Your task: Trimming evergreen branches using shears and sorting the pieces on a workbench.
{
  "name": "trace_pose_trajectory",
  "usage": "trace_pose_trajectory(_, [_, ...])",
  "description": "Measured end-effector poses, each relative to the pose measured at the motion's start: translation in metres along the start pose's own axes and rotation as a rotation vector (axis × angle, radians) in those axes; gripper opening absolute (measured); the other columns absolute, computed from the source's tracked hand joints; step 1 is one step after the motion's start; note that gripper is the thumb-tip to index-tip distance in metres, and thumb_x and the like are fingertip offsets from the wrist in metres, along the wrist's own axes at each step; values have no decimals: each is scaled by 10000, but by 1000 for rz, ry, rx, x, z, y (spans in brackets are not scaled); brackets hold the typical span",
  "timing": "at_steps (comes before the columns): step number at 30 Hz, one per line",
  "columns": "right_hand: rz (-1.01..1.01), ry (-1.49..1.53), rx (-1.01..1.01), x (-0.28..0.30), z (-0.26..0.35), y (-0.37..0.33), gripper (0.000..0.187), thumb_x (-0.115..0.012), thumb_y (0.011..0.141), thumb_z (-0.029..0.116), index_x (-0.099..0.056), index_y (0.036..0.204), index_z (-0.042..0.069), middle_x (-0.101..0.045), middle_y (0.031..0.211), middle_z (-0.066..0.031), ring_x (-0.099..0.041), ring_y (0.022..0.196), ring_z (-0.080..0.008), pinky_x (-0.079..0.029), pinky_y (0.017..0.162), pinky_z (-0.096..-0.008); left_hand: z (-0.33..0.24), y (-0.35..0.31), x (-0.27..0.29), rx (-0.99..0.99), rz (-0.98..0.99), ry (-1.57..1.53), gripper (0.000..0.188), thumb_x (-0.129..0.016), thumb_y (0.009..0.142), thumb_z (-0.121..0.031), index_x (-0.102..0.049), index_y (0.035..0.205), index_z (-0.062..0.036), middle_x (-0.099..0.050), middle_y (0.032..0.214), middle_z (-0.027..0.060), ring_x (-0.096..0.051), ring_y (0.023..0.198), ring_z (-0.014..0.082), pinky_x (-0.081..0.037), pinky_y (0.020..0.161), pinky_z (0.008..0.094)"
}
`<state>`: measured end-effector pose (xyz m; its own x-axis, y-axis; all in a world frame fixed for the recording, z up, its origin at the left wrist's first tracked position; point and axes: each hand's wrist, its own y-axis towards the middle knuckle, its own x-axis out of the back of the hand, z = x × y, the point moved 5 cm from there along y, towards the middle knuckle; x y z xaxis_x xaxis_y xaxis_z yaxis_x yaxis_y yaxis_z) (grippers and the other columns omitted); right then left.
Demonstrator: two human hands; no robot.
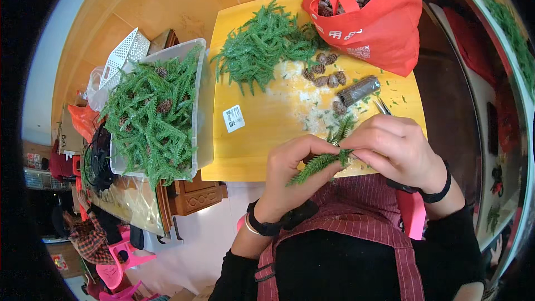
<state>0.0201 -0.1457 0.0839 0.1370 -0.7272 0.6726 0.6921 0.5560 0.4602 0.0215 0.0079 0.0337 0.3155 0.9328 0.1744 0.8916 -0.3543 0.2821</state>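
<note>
Over the near edge of the yellow table, my left hand (pixel 298 167) pinches a green artificial pine sprig (pixel 313 168) between thumb and fingers. My right hand (pixel 397 149) is closed at the sprig's middle, its thumb and forefinger pressed together there; whether a thin wire lies between them is too small to tell. One tip of the sprig points up between the hands, another down to the left. Just beyond my right hand lies a metal tool with pointed silver tips (pixel 382 107), its handle hidden. A dark bundle in shiny wrap (pixel 359 91) and several loose pine cones (pixel 321 81) lie farther off.
A pile of green pine sprigs (pixel 262 44) covers the table's far left. At the far right stands a red bag (pixel 368 36) full of cones. A clear plastic bin (pixel 203 111) of sprigs with cones is left of the yellow table (pixel 251 150), which bears a white label (pixel 233 119).
</note>
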Motion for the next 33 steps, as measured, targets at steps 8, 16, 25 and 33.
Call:
trace_pose_trajectory(8, [-144, 46, -9, 1, -5, -17, 277, -691, 692, 55, -559, 934, 30, -603, 857, -124, -602, 785, -288, -481, 703, -328, 10, 0, 1, 168, -29, -256, 166, -706, 703, 33, -621, 837, -13, -641, 779, 50, -603, 709, 98, -478, 637, 215])
trace_pose_trajectory(16, [121, -593, -803, -2, -88, -128, 644, -771, 605, 172, -457, 1153, 42, -507, 1041, -181, -504, 971, -366, -425, 851, -406, 3, 5, 9, 95, -7, -201, 185, -716, 689, 45, -617, 836, -8, -633, 785, 37, -600, 730, 86, -489, 644, 220])
trace_pose_trajectory(25, [11, -488, -751, -5, -101, -146, 510, -626, 670, 51, -432, 1140, 16, -458, 1046, -198, -460, 1021, -366, -407, 877, -395, -1, 9, 3, 255, 154, -331, 214, -709, 664, 63, -603, 842, 6, -619, 858, 77, -598, 784, 143, -493, 706, 259])
trace_pose_trajectory(33, [-244, 586, -1131, 4, -109, -173, 128, -523, 828, 135, -514, 830, 8, -459, 683, -13, -462, 660, -127, -376, 611, -234, -12, 9, 5, 53, 284, -125, 185, -636, 693, 92, -610, 856, 10, -627, 854, 97, -617, 800, 174, -494, 717, 279])
